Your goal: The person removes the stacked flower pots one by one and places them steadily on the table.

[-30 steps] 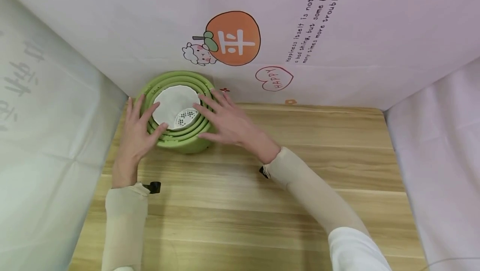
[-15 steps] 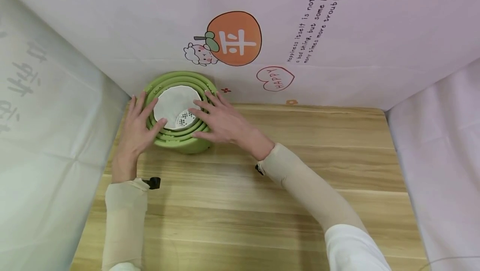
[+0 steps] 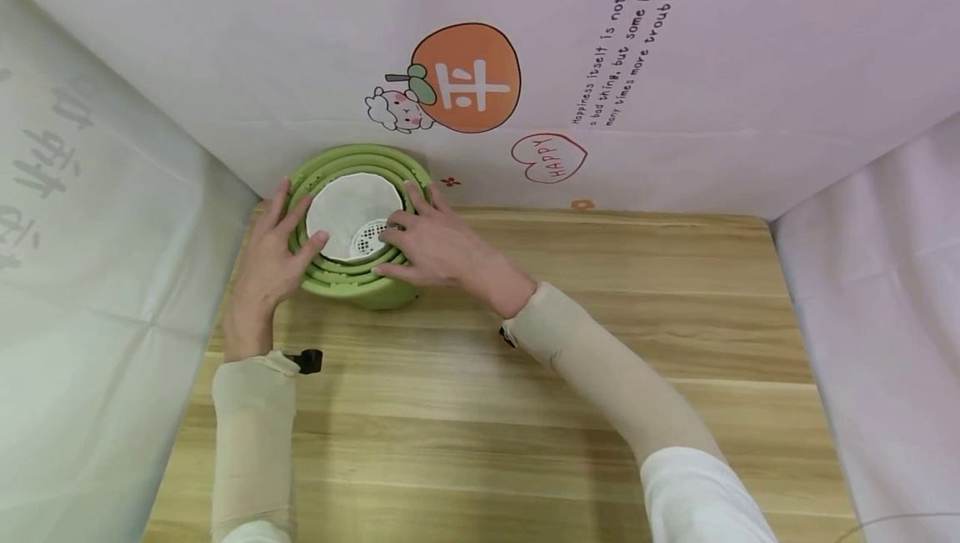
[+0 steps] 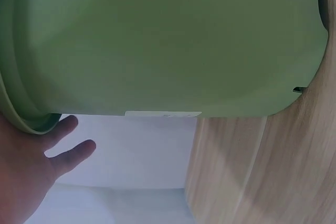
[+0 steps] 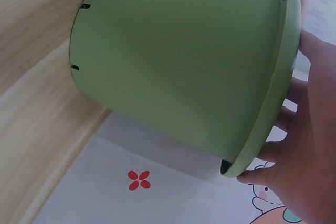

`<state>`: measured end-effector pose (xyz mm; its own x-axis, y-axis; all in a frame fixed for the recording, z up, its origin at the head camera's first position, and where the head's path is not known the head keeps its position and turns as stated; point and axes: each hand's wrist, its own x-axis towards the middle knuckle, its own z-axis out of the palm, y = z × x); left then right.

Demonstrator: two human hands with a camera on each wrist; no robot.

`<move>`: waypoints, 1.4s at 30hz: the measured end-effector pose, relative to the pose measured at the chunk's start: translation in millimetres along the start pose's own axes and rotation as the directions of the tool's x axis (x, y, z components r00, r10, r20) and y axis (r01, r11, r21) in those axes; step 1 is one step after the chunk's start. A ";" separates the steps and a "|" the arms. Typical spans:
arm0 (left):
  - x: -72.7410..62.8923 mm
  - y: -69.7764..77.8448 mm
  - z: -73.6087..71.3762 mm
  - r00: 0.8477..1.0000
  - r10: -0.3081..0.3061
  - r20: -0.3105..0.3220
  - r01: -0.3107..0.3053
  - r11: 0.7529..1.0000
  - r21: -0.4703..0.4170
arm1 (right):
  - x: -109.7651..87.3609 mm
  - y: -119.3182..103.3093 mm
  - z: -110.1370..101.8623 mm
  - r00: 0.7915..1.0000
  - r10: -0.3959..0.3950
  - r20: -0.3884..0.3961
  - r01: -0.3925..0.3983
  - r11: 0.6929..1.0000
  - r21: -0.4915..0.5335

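Note:
A stack of green flower pots (image 3: 382, 299), nested one inside another, stands upright at the back left in the head view. White discs (image 3: 348, 209) lie in the innermost pot; the lower one has a mesh pattern. My left hand (image 3: 273, 263) rests spread on the left side of the rims, thumb reaching inward; two of its fingers show outside the rim in the left wrist view. My right hand (image 3: 442, 251) lies over the right side, its index and middle fingers bent down near the mesh and its thumb on the front rims. Whether they grip a pot is hidden.
The stack stands close to the printed back cloth (image 3: 660, 168) and the left side cloth (image 3: 97, 218). Wooden table boards (image 3: 465, 426) stretch to the front and right, up to the right side cloth (image 3: 885, 276). A small black camera (image 3: 306, 361) sits at the left wrist.
My right hand has shifted left and further over the stack, with its index and middle fingers now bending down into it. The left hand has moved in slightly; the pots stay put.

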<state>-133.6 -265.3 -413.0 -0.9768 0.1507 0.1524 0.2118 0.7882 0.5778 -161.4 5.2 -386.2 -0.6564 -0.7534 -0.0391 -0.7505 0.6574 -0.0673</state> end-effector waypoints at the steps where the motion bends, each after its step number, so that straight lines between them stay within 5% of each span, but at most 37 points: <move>1: -0.4 0.1 0.4 1.000 -0.001 -0.004 0.001 1.000 -0.002 | 0.2 -0.4 -0.3 1.000 0.002 0.005 -0.002 1.000 0.001; 20: 0.2 -4.5 6.0 0.998 -0.010 -0.056 0.010 1.000 -0.009 | 3.5 -4.4 -1.9 0.994 0.052 0.091 -0.053 0.999 0.007; 42: -1.9 -5.2 12.1 0.992 0.039 -0.117 -0.044 0.998 -0.044 | 2.5 -5.5 12.2 0.983 0.071 -0.169 -0.049 0.990 0.133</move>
<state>-133.3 -262.4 -426.0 -0.9571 0.1102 0.2679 0.2561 0.7540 0.6049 -158.0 -0.5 -398.1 -0.7116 -0.6914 0.1251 -0.7008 0.6856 -0.1970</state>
